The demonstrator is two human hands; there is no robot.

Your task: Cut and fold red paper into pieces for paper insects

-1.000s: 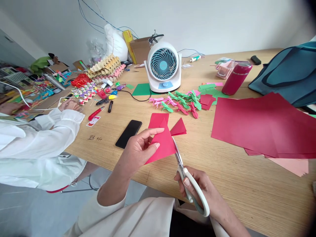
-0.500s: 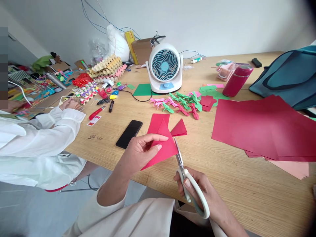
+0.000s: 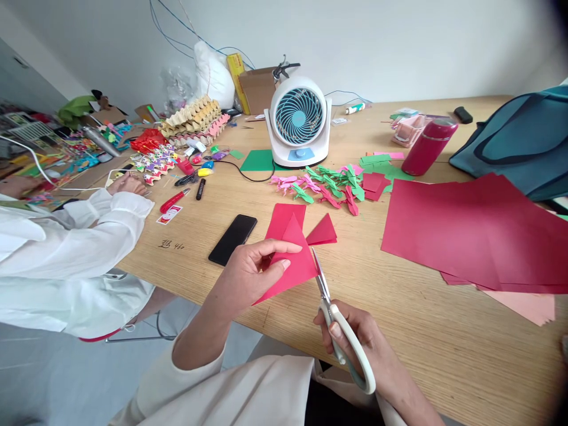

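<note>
My left hand (image 3: 252, 272) pinches a red triangle of folded paper (image 3: 295, 266) between thumb and fingers, just above the table's front edge. In my right hand (image 3: 355, 337) is a pair of scissors (image 3: 348, 340) with off-white handles. The narrow blades point away from me and lie along the right edge of the red triangle, slightly parted. Behind the triangle lies a red paper rectangle (image 3: 290, 214), partly covered by it. A smaller folded red piece (image 3: 323, 231) rests just to the right of the triangle.
A black phone (image 3: 233, 238) lies left of my left hand. Small pink, green and red paper shapes (image 3: 328, 186) sit before a white fan (image 3: 299, 124). Large red sheets (image 3: 465, 231), a red flask (image 3: 428, 145) and a blue bag (image 3: 515, 136) are right. A co-worker's sleeve (image 3: 115, 219) is left.
Almost nothing differs. The scissors and my right hand have shifted very slightly, and the view has tilted a little. Both hands keep their holds.
</note>
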